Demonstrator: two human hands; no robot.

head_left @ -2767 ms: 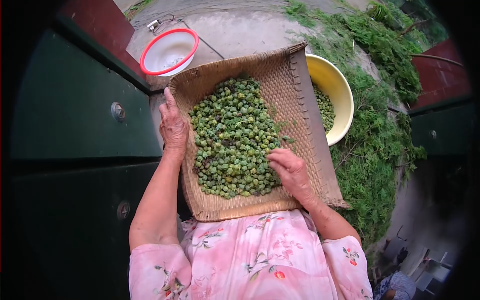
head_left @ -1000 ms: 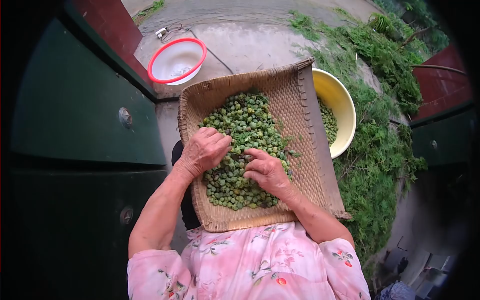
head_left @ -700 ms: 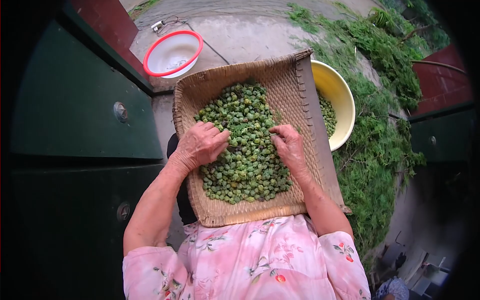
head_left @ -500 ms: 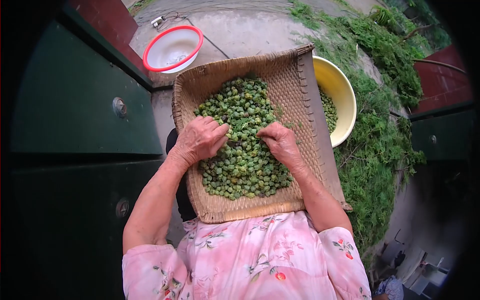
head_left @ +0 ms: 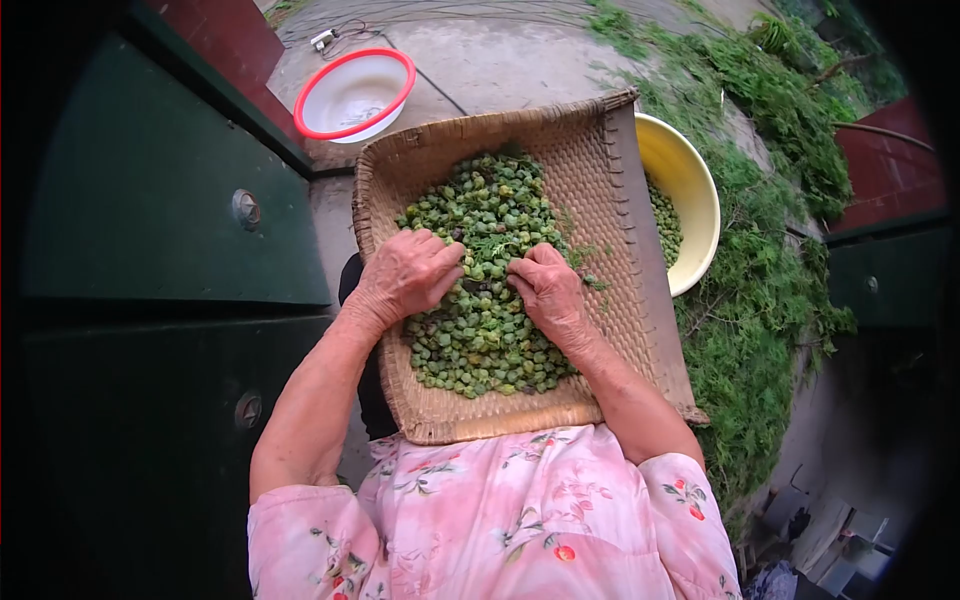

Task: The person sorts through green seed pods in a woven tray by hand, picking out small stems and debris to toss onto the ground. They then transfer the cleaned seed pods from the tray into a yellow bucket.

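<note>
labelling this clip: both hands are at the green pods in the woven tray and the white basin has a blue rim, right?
Not blue: in the head view, the white basin has a red rim. The left hand and right hand are at the green pods in the woven tray.

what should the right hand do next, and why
Perhaps lift out the feathery green sprig with the right hand: it lies atop the small round green pods in the tan woven tray, close to that hand, and looks unlike the pods.

Left grip and right grip — both curled inward.
</note>
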